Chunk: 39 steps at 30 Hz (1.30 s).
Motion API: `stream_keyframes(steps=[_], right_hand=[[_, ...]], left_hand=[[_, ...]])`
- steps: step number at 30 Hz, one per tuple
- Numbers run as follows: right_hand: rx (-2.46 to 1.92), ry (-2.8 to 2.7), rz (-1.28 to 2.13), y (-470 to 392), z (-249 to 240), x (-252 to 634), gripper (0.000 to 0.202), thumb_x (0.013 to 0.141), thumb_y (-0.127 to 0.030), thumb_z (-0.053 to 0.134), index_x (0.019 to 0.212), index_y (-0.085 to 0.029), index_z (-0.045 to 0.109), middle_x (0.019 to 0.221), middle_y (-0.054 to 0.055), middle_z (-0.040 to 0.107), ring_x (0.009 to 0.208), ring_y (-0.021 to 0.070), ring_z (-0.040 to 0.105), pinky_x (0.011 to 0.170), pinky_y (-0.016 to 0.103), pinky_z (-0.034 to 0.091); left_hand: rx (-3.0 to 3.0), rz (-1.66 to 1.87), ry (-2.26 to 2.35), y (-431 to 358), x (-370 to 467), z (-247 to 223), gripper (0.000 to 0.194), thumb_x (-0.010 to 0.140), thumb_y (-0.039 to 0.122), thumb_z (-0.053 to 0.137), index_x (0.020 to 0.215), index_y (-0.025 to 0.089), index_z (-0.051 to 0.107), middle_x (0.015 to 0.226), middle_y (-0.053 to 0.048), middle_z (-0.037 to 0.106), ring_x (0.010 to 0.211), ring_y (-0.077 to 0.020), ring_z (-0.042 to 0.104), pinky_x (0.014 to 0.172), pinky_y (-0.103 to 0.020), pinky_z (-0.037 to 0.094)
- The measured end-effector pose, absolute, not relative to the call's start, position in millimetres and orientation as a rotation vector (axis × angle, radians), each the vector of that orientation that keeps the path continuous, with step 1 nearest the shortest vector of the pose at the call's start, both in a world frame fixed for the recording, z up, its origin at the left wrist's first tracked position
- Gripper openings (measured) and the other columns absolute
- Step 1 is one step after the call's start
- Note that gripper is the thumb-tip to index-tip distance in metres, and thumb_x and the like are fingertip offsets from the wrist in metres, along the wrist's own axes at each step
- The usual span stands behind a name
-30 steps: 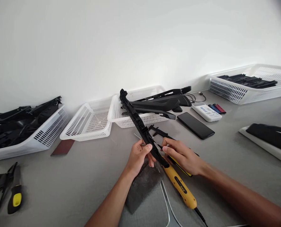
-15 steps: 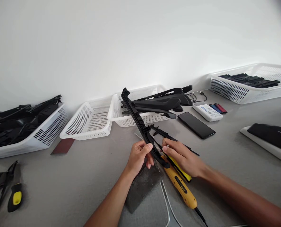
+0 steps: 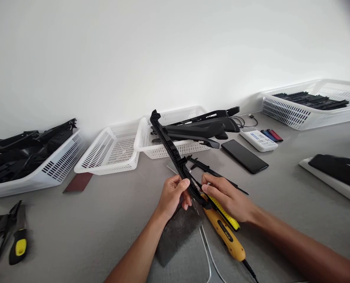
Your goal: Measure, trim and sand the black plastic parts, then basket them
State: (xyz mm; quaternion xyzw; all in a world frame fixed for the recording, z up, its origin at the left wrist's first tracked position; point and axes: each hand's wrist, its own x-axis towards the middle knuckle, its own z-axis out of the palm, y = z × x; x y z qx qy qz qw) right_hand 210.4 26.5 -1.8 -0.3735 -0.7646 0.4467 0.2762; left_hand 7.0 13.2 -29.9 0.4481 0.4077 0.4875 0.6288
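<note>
My left hand grips a long black plastic part, thumb on top, near its lower end. The part slants up and to the left, its far end over the middle basket. On the part's right side, my right hand is closed on a yellow and black utility knife, whose front end lies against or very near the part; the exact contact is hidden. Below the knife a yellow corded tool rests on the table. A dark grey sheet lies under my left hand.
White baskets line the wall, several holding black parts. A black phone, a white box and black calipers lie beyond my right hand. A black and yellow handled tool is far left.
The knife's lower end has shifted slightly down and to the right with my right hand's small movement. My left hand keeps its hold on the black part, which has barely moved.
</note>
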Motion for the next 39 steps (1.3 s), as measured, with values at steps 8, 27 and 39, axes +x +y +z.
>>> stream_keyframes(steps=[8, 27, 39], right_hand=[[-1.012, -2.039, 1.186, 26, -3, 210, 0.039, 0.110, -0.049, 0.036, 0.081, -0.023, 0.040, 0.077, -0.002, 0.045, 0.073, 0.0179, 0.046, 0.071, 0.033, 0.036], [-1.029, -2.068, 1.192, 26, -2, 211, 0.040, 0.110, -0.049, 0.035, 0.080, -0.023, 0.038, 0.075, -0.002, 0.042, 0.072, 0.0175, 0.043, 0.070, 0.033, 0.034], [-1.077, -2.061, 1.160, 26, -3, 210, 0.039, 0.110, -0.047, 0.035, 0.079, -0.023, 0.035, 0.075, -0.003, 0.042, 0.071, 0.0169, 0.042, 0.068, 0.033, 0.033]], left_hand=[[1.031, 1.107, 0.940, 13, 8, -29, 0.045, 0.088, 0.059, 0.073, 0.073, 0.020, 0.055, 0.045, 0.001, 0.063, 0.029, -0.0087, 0.045, 0.034, -0.019, 0.037], [1.061, 1.057, 0.916, 13, 8, -25, 0.046, 0.089, 0.062, 0.071, 0.078, 0.020, 0.056, 0.048, 0.002, 0.063, 0.032, -0.0086, 0.046, 0.036, -0.019, 0.036], [1.132, 0.956, 0.952, 11, 6, -19, 0.048, 0.092, 0.065, 0.067, 0.080, 0.020, 0.054, 0.048, 0.004, 0.059, 0.037, -0.0071, 0.041, 0.042, -0.020, 0.030]])
